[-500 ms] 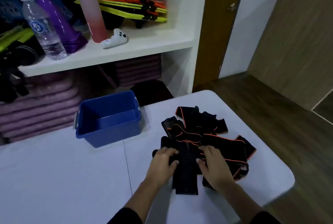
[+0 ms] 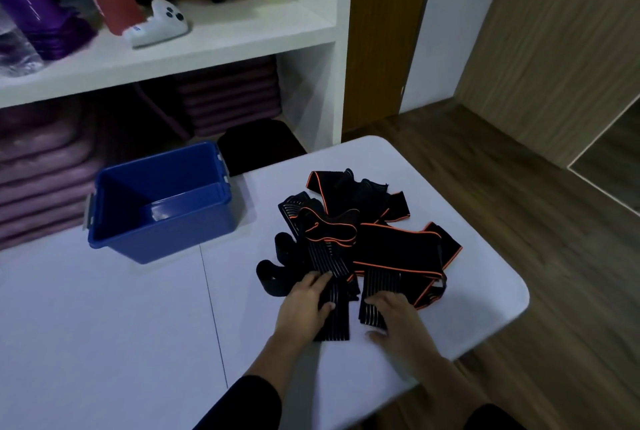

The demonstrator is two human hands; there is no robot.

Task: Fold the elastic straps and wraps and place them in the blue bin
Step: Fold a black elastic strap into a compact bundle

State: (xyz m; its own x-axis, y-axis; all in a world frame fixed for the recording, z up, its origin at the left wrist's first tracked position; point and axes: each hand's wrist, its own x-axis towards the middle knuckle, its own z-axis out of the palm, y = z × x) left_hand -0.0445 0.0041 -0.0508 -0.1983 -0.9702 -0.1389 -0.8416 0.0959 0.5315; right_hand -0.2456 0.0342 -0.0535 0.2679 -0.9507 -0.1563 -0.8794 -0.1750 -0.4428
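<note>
Strap being worked on: a long striped strap (image 2: 335, 325) lies flat on the white table (image 2: 138, 325), right under the left hand (image 2: 306, 305).
Which way it lies: its long side runs straight away from the person. The near end pokes out just below the left hand, and the far end goes up into the pile.
Left hand: the fingers are stretched out and rest on top of the strap, pressing it down. They are not wrapped round it.
Right hand (image 2: 398, 322): it sits on a short striped end (image 2: 372, 291) just beside the first strap. The fingers bend down over it, with the thumb out on the table. I cannot tell if it pinches the cloth or only presses.
Pile of straps (image 2: 391, 249): black with orange edges, all tangled, just past both hands' fingertips.
Blue bin (image 2: 166, 232): it is past the left hand and off to its left, well apart from the pile. It looks to have nothing in it, so the job seems to be at its start.
Nearer hand: the left hand is closer to the bin.
My guess for the move: fold the near end away from the person, along the long side.
Further out: a shelf (image 2: 207, 45) behind the bin holds a white game controller (image 2: 157, 26).
</note>
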